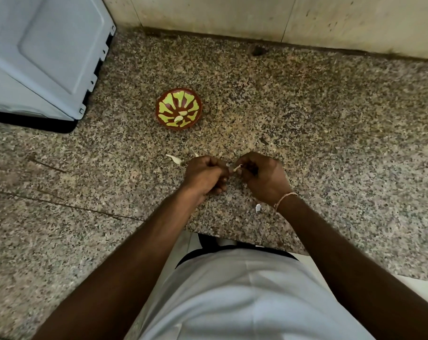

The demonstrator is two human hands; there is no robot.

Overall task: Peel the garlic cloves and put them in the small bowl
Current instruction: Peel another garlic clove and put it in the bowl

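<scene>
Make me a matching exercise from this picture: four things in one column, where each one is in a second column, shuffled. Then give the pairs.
Things
1. small bowl
2. garlic clove being peeled
3. thread bracelet
4. grey appliance

Places
A. on the right wrist
B. far left corner of the counter
C. between the fingertips of the left hand and the right hand
D. on the counter beyond the hands, with peeled cloves inside

Pairs: 1-D, 2-C, 3-A, 4-B
</scene>
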